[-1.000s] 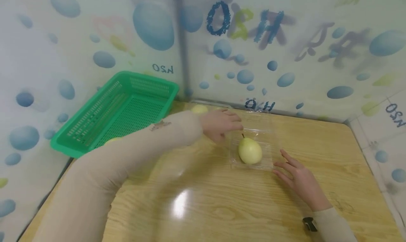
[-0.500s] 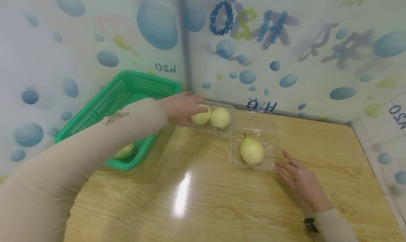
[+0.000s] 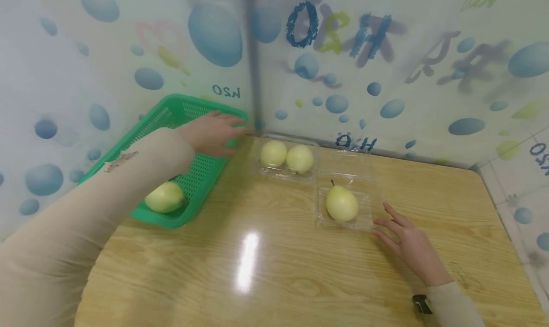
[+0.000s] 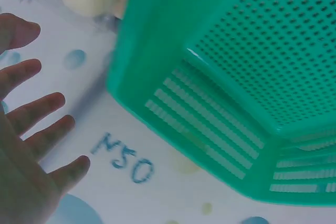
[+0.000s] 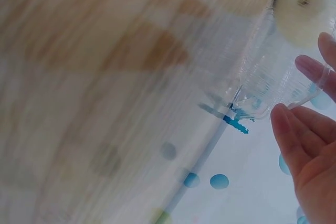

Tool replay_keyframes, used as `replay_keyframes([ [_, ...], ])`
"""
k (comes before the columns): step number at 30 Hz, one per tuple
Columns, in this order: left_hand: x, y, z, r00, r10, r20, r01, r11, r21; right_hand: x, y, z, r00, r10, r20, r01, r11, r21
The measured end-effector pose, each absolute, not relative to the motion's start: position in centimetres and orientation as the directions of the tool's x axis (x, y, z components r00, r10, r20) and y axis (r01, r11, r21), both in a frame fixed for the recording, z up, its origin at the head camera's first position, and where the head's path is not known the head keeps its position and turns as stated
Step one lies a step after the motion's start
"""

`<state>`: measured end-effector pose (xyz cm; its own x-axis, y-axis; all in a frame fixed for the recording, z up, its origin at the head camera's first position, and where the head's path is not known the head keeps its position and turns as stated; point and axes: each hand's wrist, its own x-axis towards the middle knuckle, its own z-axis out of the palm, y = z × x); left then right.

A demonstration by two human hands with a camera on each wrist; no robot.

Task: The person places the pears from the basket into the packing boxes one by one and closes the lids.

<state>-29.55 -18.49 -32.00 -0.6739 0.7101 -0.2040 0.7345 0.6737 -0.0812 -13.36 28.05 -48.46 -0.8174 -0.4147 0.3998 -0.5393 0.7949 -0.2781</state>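
Note:
My left hand point(image 3: 212, 132) hovers over the back right part of a green basket point(image 3: 199, 174), fingers spread and holding nothing. In the left wrist view, its straight fingertips point(image 4: 67, 121) stand apart from the basket rim. A pale yellow-green pear point(image 3: 165, 197) lies at the basket's near end, partly behind my sleeve. My right hand point(image 3: 412, 250) rests at the right front corner of an open clear plastic box point(image 3: 363, 212), its fingers loosely extended by the edge. One pear point(image 3: 341, 204) with a dark stem sits in this box; the raised lid point(image 3: 347, 162) stands behind it.
Left of the open box, a second clear plastic box point(image 3: 280, 174) holds two pears point(image 3: 273, 154) side by side. Patterned walls point(image 3: 386, 69) close off the back and sides of the wooden table point(image 3: 300, 270). My left forearm point(image 3: 141, 165) crosses over the basket.
My left hand has moved left from beside the open box, past the two-pear box, to above the basket. Both pears there and the basket pear are now uncovered. My right hand has stayed put.

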Motion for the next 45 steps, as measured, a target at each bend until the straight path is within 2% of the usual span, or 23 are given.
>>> replay_keyframes([
  [11, -29.5, -23.3, -32.2, -0.757, 0.556, -0.343, 0.594, 0.804, -0.007, -13.4, 28.1, -48.5, -0.81, -0.419, 0.41, -0.547, 0.793, -0.269],
  [16, -28.6, -24.9, -32.7, -0.778, 0.444, -0.443, 0.478, 0.878, 0.041, -13.5, 28.2, -48.5, -0.8, -0.428, 0.419, -0.557, 0.789, -0.257],
  [24, -26.7, -26.1, -33.4, -0.72, 0.329, -0.61, 0.317, 0.939, 0.133, -13.6, 28.1, -48.5, -0.806, -0.425, 0.412, -0.551, 0.793, -0.261],
  [30, -25.1, -26.9, -34.9, -0.644, 0.318, -0.696, 0.288, 0.943, 0.165, -13.6, 28.2, -48.6, -0.8, -0.429, 0.42, -0.56, 0.785, -0.264],
  [35, -24.1, -27.2, -35.6, -0.592, 0.254, -0.765, 0.17, 0.967, 0.19, -13.6, 28.3, -48.6, -0.793, -0.433, 0.429, -0.567, 0.782, -0.259],
  [41, -24.0, -26.9, -35.7, -0.583, 0.208, -0.785, 0.169, 0.977, 0.133, -13.6, 28.3, -48.5, -0.795, -0.432, 0.426, -0.565, 0.783, -0.258],
  [45, -24.2, -26.7, -36.1, -0.554, 0.199, -0.808, 0.178, 0.977, 0.119, -13.6, 28.3, -48.4, -0.792, -0.438, 0.425, -0.569, 0.782, -0.256],
])
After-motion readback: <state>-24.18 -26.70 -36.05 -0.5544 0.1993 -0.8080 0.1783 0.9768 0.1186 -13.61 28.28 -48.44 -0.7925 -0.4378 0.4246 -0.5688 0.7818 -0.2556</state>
